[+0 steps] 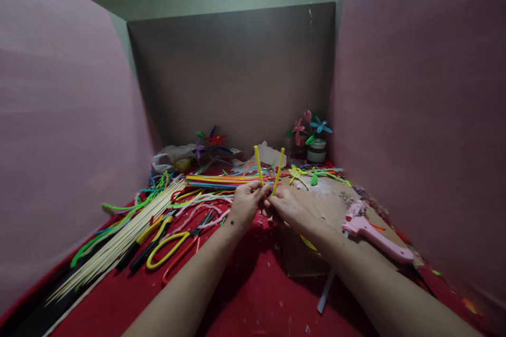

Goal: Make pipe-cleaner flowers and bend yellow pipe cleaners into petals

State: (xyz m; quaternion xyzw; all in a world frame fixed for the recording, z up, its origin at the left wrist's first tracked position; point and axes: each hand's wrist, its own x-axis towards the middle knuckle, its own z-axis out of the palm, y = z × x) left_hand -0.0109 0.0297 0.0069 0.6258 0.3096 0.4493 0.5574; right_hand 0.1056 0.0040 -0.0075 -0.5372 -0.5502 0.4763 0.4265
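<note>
My left hand point(245, 204) and my right hand point(289, 208) meet over the middle of the table, fingers closed in a pinch. Between them is a yellow pipe cleaner point(278, 171), its two ends standing up in a V, one at each hand. My fingers hide its lower part, so I cannot tell whether it is one bent piece or two. Just behind my left hand lies a bundle of coloured pipe cleaners point(213, 181). Below my right hand is a cardboard sheet point(302, 260), with a yellow pipe-cleaner shape point(298, 176) near its far edge.
On the left lie thin wooden sticks point(130, 234), yellow-and-black pliers point(152, 237) and scissors point(169, 250). A pink glue gun point(375, 234) rests on the right, with a glue stick point(326, 292) nearby. Pipe-cleaner flowers point(321, 125) and a jar point(317, 151) stand at the back. Pink side walls point(419, 116) enclose the table.
</note>
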